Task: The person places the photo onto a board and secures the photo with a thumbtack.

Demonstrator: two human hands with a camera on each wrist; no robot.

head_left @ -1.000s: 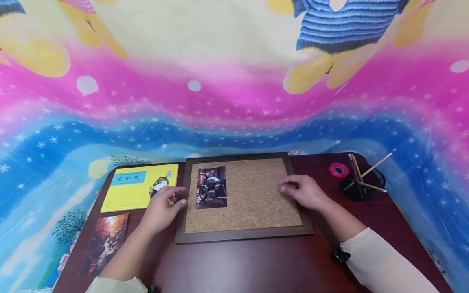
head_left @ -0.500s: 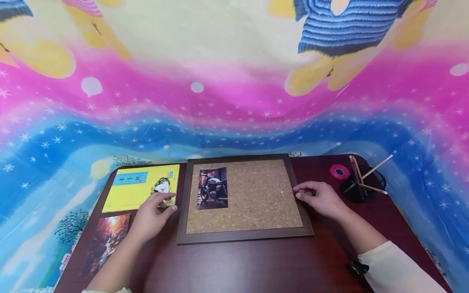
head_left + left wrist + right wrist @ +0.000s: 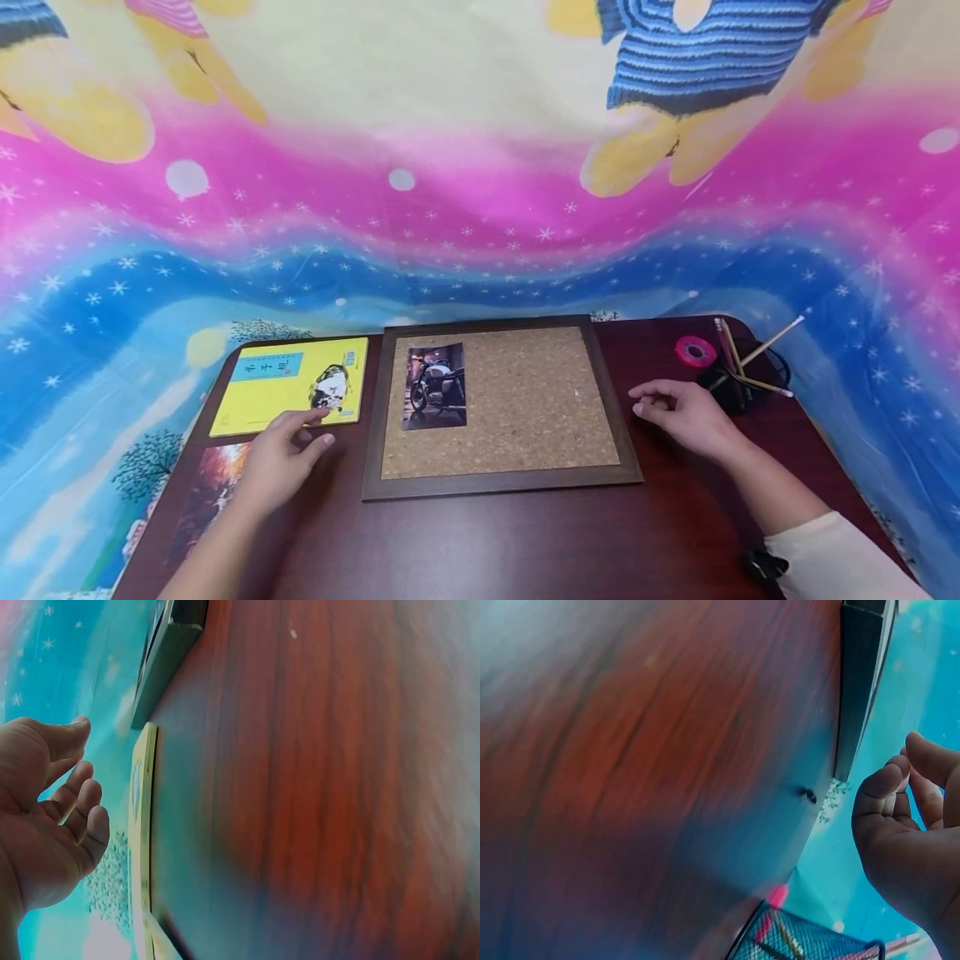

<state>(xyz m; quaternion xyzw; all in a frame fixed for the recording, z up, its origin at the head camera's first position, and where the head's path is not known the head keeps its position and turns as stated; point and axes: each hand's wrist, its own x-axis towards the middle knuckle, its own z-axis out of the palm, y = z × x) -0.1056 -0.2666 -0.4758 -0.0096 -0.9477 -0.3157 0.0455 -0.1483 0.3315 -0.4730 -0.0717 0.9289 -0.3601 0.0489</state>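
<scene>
A cork board [image 3: 536, 400] in a dark wooden frame lies on the table, with a motorcycle picture [image 3: 435, 387] on its left half. To the left of the frame, my left hand [image 3: 283, 458] hovers by the near edge of a yellow book [image 3: 255, 400]. Its fingers are loosely bent, and the left wrist view shows nothing in them. A reddish picture [image 3: 213, 483] lies partly hidden under the left forearm. My right hand [image 3: 686, 412] is over the table beyond the frame's right edge, fingers loosely curled with nothing visible in them.
At the right back stand a black mesh pencil cup [image 3: 727, 392] with several pencils and a pink tape roll [image 3: 695, 352]. A tiny whitish spot [image 3: 577, 392] shows on the cork. A patterned cloth [image 3: 480, 208] hangs behind the table [image 3: 480, 542].
Both hands have moved outward, away from the cork board: the left toward the lower left, the right past the frame's right edge. The board and motorcycle picture stay put.
</scene>
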